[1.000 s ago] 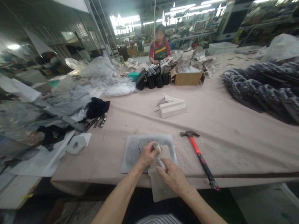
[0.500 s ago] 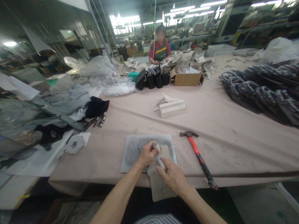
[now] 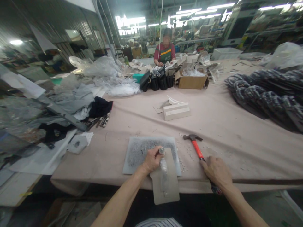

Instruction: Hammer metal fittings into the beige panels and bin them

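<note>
My left hand [image 3: 152,160] is closed around a short metal punch [image 3: 161,150], its round top facing up. The punch stands over the upper part of a beige panel [image 3: 174,179], where a plastic-wrapped strip [image 3: 164,171] runs down the panel's middle. What lies under the punch is hidden. The panel rests partly on a grey, pitted board [image 3: 137,159] and juts past the table's front edge. To the right, my right hand [image 3: 217,171] is closed over the dark handle of a claw hammer [image 3: 196,146], which lies on the table with its head pointing away.
Small white bits [image 3: 183,162] are scattered between board and hammer. Folded beige pieces [image 3: 177,110] lie further back. Black bags [image 3: 157,82] and a cardboard box [image 3: 191,82] stand near a person [image 3: 165,52] across the table. Plastic-wrapped dark goods [image 3: 267,97] are piled at right.
My right hand has left the wrapped strip and moved right onto the hammer's handle. My left hand keeps hold of the punch over the panel. The view has shifted slightly.
</note>
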A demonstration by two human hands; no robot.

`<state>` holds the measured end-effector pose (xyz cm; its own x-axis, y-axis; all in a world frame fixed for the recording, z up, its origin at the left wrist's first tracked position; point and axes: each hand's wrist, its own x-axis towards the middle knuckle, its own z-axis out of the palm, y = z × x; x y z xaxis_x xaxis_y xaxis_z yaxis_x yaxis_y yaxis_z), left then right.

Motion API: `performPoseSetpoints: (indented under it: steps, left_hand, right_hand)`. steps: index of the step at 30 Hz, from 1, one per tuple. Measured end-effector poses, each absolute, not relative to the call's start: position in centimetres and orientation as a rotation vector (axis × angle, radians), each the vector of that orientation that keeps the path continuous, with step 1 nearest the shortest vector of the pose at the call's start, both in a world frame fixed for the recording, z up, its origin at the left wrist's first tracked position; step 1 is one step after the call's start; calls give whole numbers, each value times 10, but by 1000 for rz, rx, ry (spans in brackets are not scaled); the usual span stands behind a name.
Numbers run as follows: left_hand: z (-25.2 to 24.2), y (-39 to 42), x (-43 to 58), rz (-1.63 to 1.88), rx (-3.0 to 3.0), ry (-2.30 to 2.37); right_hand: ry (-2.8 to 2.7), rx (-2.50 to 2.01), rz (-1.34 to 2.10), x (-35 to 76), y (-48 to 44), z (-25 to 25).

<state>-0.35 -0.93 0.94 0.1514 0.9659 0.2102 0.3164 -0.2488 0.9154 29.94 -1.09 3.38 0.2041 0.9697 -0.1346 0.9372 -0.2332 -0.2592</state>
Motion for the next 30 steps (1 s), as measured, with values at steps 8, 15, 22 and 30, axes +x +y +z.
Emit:
performPoseSetpoints:
  steps: [8, 15, 22, 30]
  left_hand:
    - [15, -11, -4, 1124, 1727, 1180]
    - [11, -8, -5, 1162, 1727, 1143]
    - [10, -9, -6, 1146, 1726, 1181]
    - [7, -8, -6, 1106, 1723, 1212]
  right_hand:
    - [-1419, -2135, 1318, 296, 9, 47]
    - [-1086, -1894, 1563, 257, 3, 79]
    - [-1802, -1629, 613, 232, -36, 121]
    - [-2317, -1374, 71, 228, -43, 153]
